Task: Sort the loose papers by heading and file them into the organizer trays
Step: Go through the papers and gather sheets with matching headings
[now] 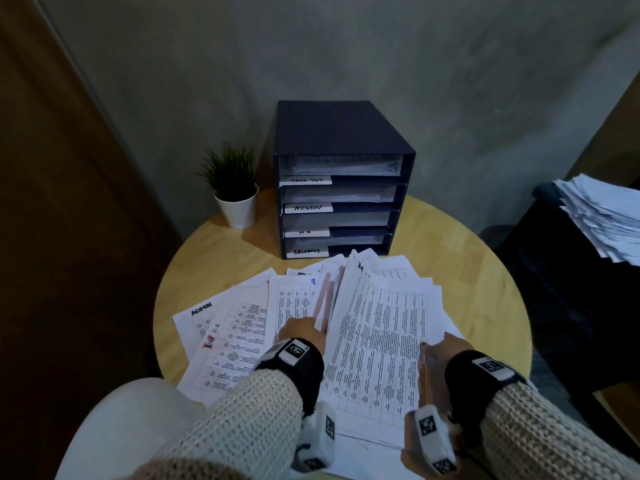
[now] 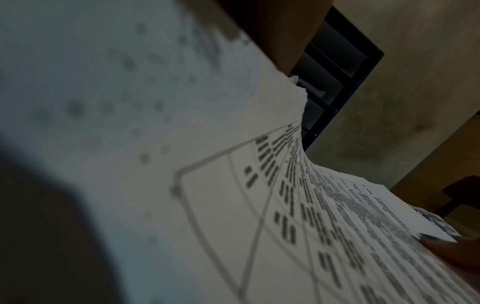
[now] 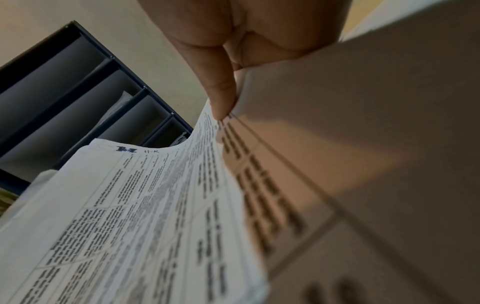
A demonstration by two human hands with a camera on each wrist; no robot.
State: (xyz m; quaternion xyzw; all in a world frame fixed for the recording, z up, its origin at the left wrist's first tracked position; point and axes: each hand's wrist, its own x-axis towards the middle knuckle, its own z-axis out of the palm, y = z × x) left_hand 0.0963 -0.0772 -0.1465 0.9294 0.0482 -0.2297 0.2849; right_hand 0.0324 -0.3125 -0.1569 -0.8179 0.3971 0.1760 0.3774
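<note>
A dark blue organizer with labelled trays, several holding sheets, stands at the back of the round wooden table. The three lower labels read ADMIN, H.R and SECURITY. Loose printed papers fan out in front of it, two headed ADMIN and H.R. My right hand pinches the right edge of a raised sheaf of papers, thumb on top. Its top sheet is headed H.R. My left hand lies at the sheaf's left edge, fingers hidden under it. The organizer shows beyond the paper.
A small potted plant stands left of the organizer. Another pile of papers lies on dark furniture to the right of the table. A white seat is at lower left, and a brown door lines the left side.
</note>
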